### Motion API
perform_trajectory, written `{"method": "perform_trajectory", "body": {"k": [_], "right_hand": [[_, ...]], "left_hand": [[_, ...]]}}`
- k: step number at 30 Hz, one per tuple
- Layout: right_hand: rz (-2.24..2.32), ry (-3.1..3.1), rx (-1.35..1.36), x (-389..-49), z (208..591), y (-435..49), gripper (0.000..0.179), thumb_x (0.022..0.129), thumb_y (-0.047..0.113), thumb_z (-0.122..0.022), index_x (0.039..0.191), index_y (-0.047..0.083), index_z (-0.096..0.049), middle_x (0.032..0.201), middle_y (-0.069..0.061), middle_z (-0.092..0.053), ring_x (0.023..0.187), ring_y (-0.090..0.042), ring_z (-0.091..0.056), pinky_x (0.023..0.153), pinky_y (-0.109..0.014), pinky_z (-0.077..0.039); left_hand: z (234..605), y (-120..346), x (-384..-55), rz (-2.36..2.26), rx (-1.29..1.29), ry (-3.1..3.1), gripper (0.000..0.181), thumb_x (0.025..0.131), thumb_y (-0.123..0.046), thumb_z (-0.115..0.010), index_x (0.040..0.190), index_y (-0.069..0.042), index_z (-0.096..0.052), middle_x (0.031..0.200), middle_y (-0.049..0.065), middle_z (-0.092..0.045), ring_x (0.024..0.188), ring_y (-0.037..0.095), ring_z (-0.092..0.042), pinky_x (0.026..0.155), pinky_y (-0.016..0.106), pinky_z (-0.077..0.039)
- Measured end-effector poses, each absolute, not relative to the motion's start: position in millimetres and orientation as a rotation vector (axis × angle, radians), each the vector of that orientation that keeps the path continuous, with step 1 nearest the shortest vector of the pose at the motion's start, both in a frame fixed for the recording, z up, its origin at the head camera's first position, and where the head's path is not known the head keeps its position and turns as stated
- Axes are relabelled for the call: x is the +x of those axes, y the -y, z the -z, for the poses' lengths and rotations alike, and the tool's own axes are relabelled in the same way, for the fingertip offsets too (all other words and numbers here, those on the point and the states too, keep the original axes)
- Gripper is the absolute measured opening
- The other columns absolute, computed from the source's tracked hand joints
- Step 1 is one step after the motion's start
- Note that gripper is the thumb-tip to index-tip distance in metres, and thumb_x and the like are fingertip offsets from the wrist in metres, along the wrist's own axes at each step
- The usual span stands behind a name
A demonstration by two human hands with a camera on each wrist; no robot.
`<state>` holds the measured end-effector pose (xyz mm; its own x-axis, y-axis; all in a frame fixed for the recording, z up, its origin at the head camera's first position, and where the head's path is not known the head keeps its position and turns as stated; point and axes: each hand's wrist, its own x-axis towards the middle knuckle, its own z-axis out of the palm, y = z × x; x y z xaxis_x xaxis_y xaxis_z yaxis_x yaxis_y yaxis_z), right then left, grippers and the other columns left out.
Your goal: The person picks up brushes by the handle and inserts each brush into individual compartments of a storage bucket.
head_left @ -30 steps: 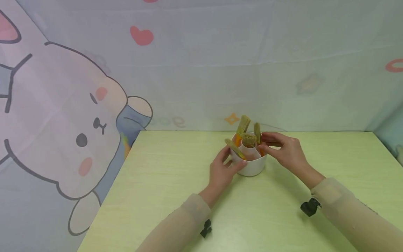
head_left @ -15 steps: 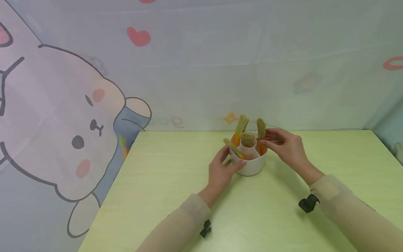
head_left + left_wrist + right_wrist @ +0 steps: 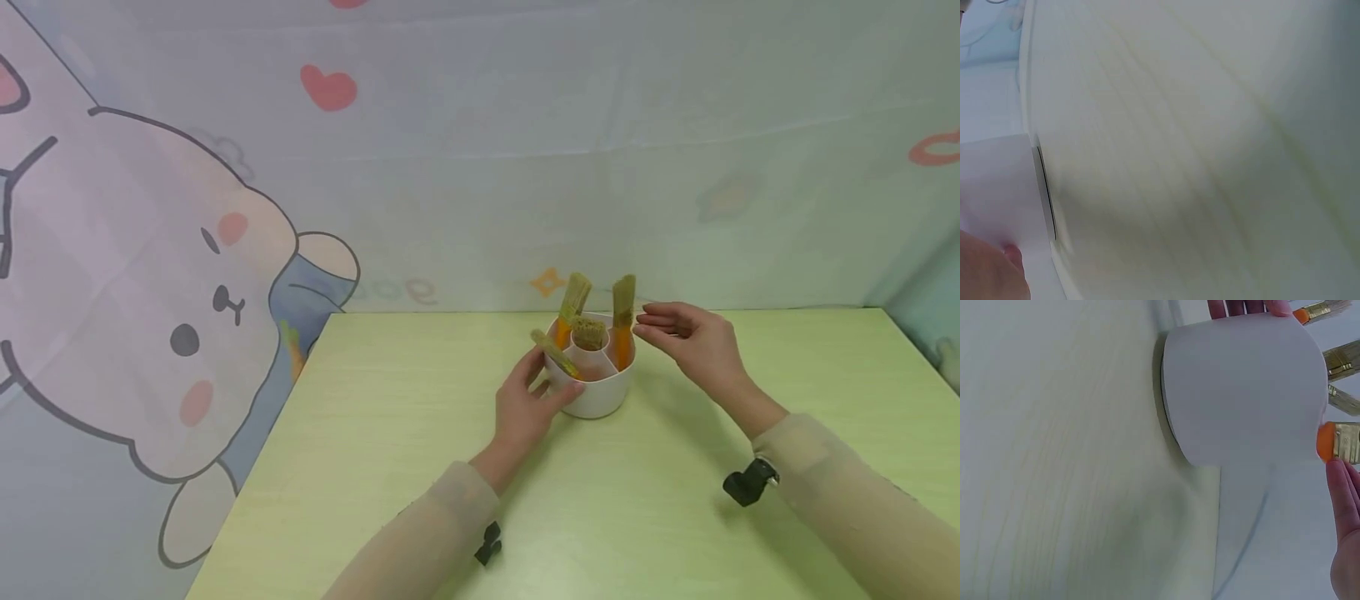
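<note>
A white divided holder [image 3: 600,398] stands on the table, with a round cup in its middle. My left hand [image 3: 523,408] grips its left side, thumb at the front rim. Paintbrushes stand in it bristles up: one in the right compartment [image 3: 624,304], one in the middle cup [image 3: 588,334], one at the back left [image 3: 574,298]. Another brush [image 3: 556,353] leans out over the left rim. Just right of the right-hand brush is my right hand [image 3: 697,343], fingers extended and holding nothing. In the right wrist view its fingertips lie close by that brush's orange handle [image 3: 1327,442].
The pale yellow-green table [image 3: 390,433] ends at a printed cloth [image 3: 480,200] hanging close behind the holder. A large cartoon rabbit [image 3: 180,275] covers the cloth at the left. Small black cameras [image 3: 750,482] sit at both wrists.
The right-hand brush has straightened to nearly upright in its compartment. My right hand has let go of it and drawn back slightly to the right. The left hand stays on the holder.
</note>
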<state>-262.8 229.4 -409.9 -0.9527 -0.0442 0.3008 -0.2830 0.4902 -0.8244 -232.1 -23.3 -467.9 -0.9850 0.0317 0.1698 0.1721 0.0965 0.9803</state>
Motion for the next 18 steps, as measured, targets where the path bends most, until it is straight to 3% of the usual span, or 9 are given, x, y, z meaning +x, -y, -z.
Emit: {"method": "perform_trajectory", "body": {"k": [10,18], "right_hand": [[-1.535,2.603,0.232,-254.7,390.8,-243.8,0.049,0.083,0.046,-0.071,0.122,0.018,-0.065,0.112,0.001,-0.071,0.090,0.001,-0.067,0.076,-0.014,-0.055],[-1.324,2.721,0.291,-246.1,385.6,-261.5,0.046,0.084,0.048,-0.069,0.121,0.020,-0.065,0.112,0.000,-0.070,0.088,0.002,-0.065,0.072,-0.016,-0.055]], "left_hand": [[444.6,23.6,-221.2,2.057,-0.226,2.251,0.071,0.077,-0.013,-0.082,0.140,-0.008,-0.048,0.144,0.006,-0.048,0.134,0.025,-0.044,0.104,0.047,-0.045],[456.1,36.4,-231.2,1.962,-0.199,2.426,0.082,0.074,-0.038,-0.083,0.144,-0.023,-0.044,0.147,-0.007,-0.044,0.134,0.011,-0.043,0.104,0.032,-0.046]]}}
